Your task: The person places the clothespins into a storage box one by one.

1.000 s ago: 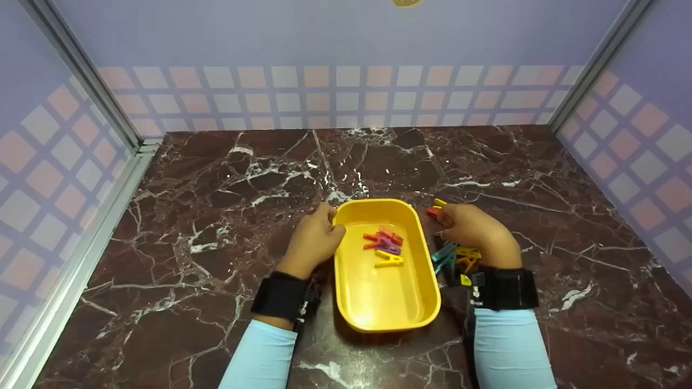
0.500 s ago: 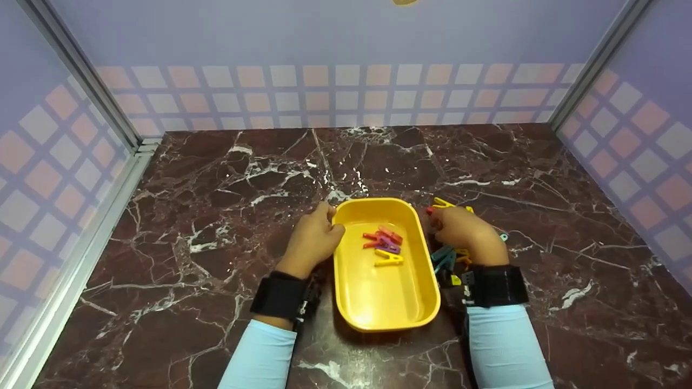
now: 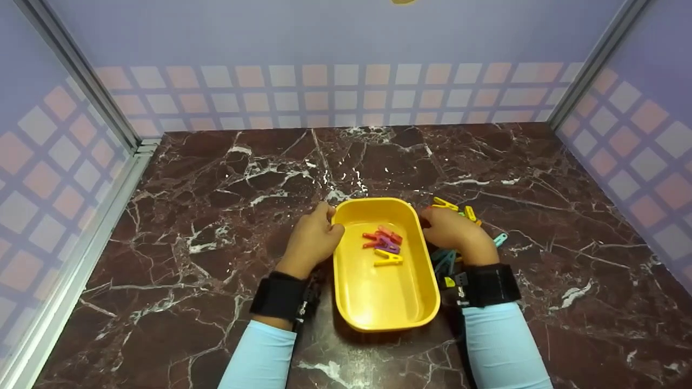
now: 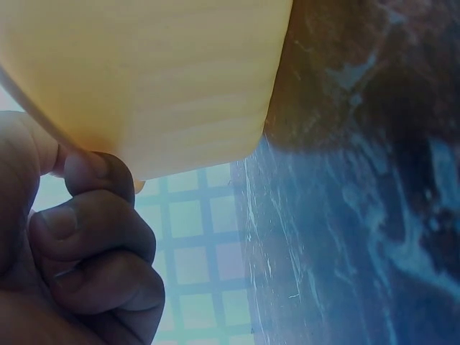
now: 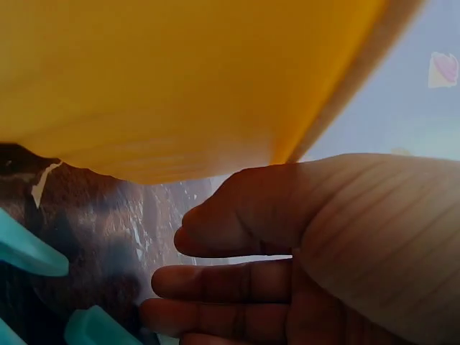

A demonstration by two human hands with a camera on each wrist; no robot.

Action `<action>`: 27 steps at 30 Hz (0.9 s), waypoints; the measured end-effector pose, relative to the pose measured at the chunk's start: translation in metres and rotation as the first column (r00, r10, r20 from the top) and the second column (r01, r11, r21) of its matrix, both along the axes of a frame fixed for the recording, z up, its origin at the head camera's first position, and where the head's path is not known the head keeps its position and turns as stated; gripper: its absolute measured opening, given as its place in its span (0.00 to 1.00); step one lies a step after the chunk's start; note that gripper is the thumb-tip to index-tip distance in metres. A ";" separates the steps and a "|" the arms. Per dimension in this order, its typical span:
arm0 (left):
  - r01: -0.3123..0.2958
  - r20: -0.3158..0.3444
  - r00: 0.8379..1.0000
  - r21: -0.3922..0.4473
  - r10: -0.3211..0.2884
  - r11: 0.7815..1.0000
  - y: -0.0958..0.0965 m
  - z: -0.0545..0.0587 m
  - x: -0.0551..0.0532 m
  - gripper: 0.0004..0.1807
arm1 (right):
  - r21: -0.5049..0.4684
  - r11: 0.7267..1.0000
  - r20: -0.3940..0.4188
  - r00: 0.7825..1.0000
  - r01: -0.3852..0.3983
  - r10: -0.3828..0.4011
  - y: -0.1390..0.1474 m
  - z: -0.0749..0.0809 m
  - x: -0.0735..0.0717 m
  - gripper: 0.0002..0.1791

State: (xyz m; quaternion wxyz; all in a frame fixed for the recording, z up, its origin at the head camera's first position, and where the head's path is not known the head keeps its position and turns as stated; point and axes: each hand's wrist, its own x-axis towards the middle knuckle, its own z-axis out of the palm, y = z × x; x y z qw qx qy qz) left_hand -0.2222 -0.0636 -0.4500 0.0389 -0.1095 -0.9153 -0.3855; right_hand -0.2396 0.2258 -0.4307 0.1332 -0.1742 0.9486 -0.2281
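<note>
The left hand (image 3: 313, 237) pinches the rim of the yellow tray (image 3: 386, 297) between thumb and curled index finger, the other fingers folded below. The right hand (image 3: 457, 233) is at the opposite wall, its thumb lying along fairly straight lower fingers; I can't tell whether its hidden fingertips pinch anything. Inside the tray lie reddish clips (image 3: 390, 234), a purple clip (image 3: 389, 246) and a yellow clip (image 3: 388, 258). Outside, teal clips (image 3: 446, 260) sit just beside the tray, and more yellow clips (image 3: 445, 203) lie past the right hand on the marbled table (image 3: 243, 227). The clips look light, stiff and springy, probably easiest to pick up by the sides of their handles; the tray seems light and smooth, likely to slide unless steadied at the rim.
</note>
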 end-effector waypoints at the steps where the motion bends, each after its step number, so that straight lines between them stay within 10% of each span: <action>1: 0.003 -0.006 1.000 0.003 -0.003 1.000 0.000 0.000 0.000 0.13 | 0.002 1.000 -0.012 1.000 -0.003 0.003 0.000 0.000 -0.001 0.13; 27: -0.011 0.021 1.000 -0.004 0.011 1.000 0.001 0.002 0.001 0.15 | 0.039 0.998 0.010 0.999 0.047 -0.048 0.028 -0.003 0.000 0.17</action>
